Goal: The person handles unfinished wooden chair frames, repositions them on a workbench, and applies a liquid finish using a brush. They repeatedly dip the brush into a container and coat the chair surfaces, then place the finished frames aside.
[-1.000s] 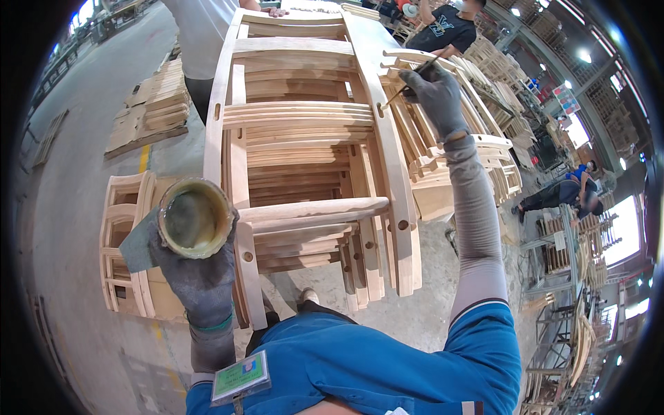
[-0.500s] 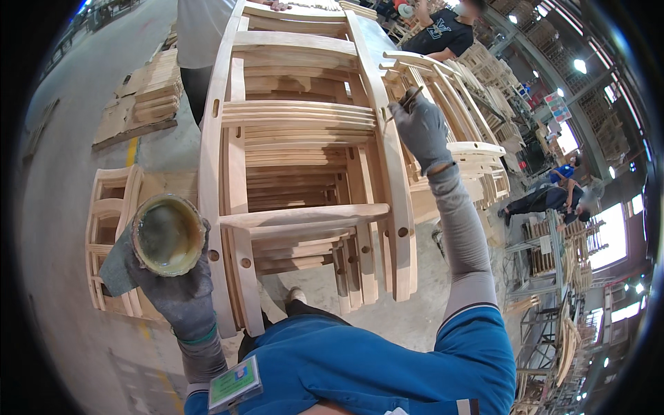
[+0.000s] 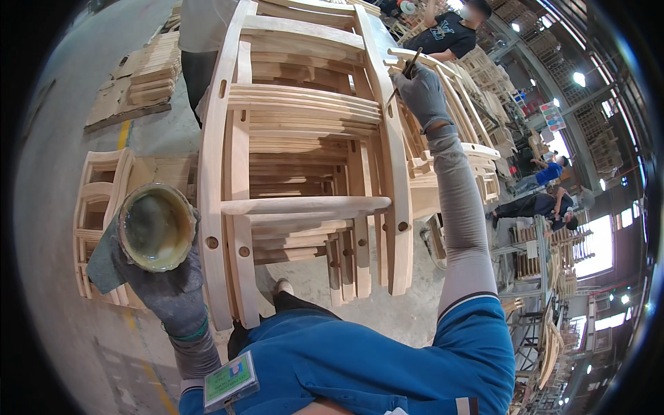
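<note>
A round pot (image 3: 182, 243) with a crusted rim and cloudy, pale yellowish liquid sits in my gloved left hand (image 3: 169, 290), left of the wooden frames. A grey cloth-like flap (image 3: 104, 259) hangs beside that hand. Before me stand several pale wooden chair-back frames (image 3: 304, 205) nested in a row, with slats between posts and round holes low in the posts. My gloved right hand (image 3: 423, 97) is closed on a thin dark stick (image 3: 413, 62). Its lower end points at the right post (image 3: 394, 152) of the nearest frame; whether it touches cannot be made out.
More curved frames (image 3: 477, 149) stand to the right. At left lie another frame (image 3: 97, 190) and stacked wood pieces (image 3: 152, 79) on cardboard. A person in black (image 3: 449, 38) is at the far right; another in a light shirt (image 3: 205, 28) stands at the far left. Racks (image 3: 539, 256) line the right.
My right hand has moved a little farther away along the right post, with the stick now more upright. My left hand and the pot have shifted slightly left and nearer.
</note>
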